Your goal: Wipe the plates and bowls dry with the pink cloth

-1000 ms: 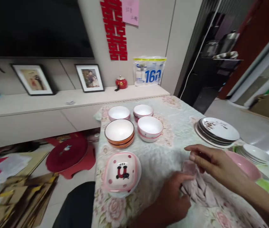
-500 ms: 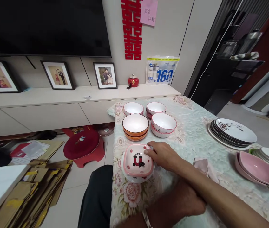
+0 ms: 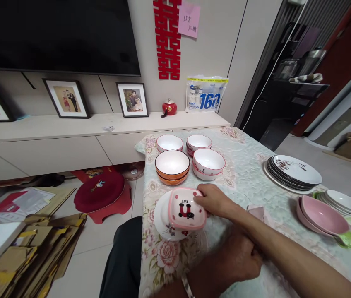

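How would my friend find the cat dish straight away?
Find the flowery tablecloth. Near its left edge, in front of the orange bowls, the right hand grips a dish. Unlike those round bowls, it's squarish, pink-rimmed and spotted, with CAT written inside.

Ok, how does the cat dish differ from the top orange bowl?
The cat dish is a rounded square; the top orange bowl is round. The cat dish has a pink rim, the top orange bowl a dark one. The cat dish's inside is printed; the top orange bowl's looks plain white. The right hand grips the cat dish; the top orange bowl sits stacked. Both face open side up.
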